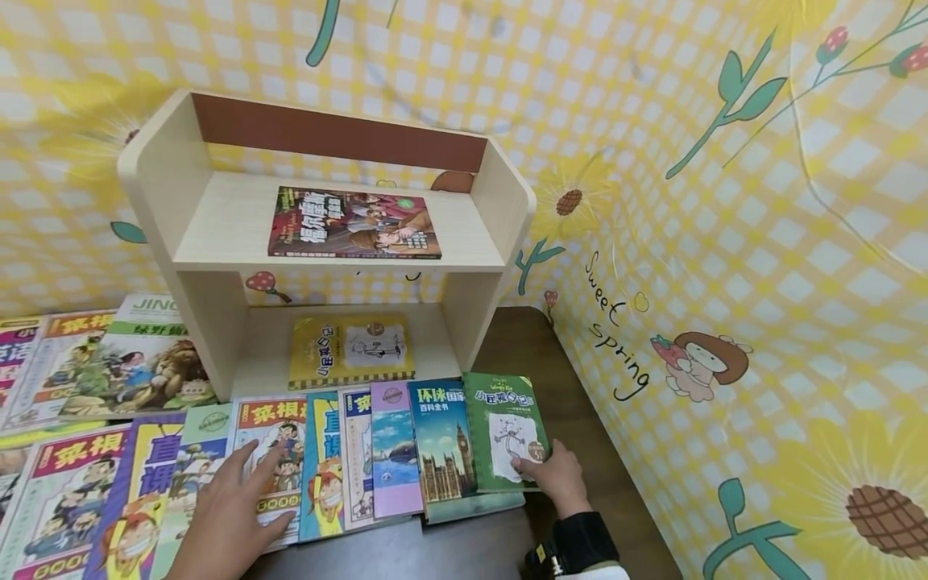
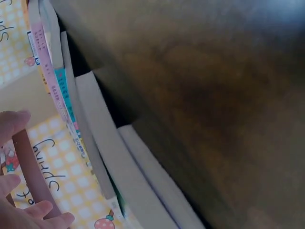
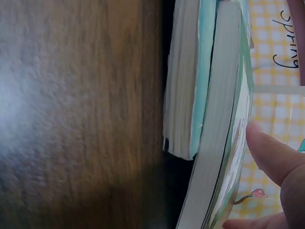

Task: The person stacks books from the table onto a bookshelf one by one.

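My right hand (image 1: 561, 477) is at the right edge of a green comic-style book (image 1: 507, 431), its thumb (image 3: 267, 148) on the cover and its fingers by the side edge. This book lies over part of a blue encyclopedia (image 1: 444, 439) with a clock tower on its cover. In the right wrist view the page edges (image 3: 219, 95) of the green book stand out beside the thumb. My left hand (image 1: 234, 503) is spread over a row of books, close over one with red title characters (image 1: 279, 451). In the left wrist view its fingers (image 2: 35, 210) hold nothing.
A pale two-tier shelf (image 1: 500, 189) stands behind the row. On its upper board lies a dark red book (image 1: 355, 224), on the lower one a yellow book (image 1: 351, 350). Several more books overlap at left, one with a lion (image 1: 138, 366). A patterned wall covering (image 1: 725, 242) borders the dark table (image 1: 573, 387).
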### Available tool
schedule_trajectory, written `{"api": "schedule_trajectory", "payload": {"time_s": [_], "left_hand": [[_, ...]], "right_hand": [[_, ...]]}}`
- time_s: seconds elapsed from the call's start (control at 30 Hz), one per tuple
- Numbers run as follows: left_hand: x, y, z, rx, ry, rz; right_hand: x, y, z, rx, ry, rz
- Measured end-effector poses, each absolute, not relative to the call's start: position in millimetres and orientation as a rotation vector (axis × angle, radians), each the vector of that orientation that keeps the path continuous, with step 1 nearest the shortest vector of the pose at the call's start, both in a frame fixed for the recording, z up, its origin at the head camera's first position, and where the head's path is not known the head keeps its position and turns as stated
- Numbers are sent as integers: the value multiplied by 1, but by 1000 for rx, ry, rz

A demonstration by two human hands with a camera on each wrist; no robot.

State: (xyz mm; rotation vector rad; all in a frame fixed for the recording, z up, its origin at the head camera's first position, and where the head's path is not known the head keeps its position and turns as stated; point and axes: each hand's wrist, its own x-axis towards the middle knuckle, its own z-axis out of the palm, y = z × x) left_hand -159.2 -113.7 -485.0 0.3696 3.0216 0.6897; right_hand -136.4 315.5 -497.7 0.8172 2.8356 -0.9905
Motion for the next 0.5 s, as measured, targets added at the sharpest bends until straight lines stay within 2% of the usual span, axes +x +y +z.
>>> {"api": "schedule_trajectory", "payload": {"time_s": [0.5], "left_hand": [[-142, -105, -492, 390, 3015, 645]], "right_hand": [[-150, 307, -488, 861, 2765, -715]]}}
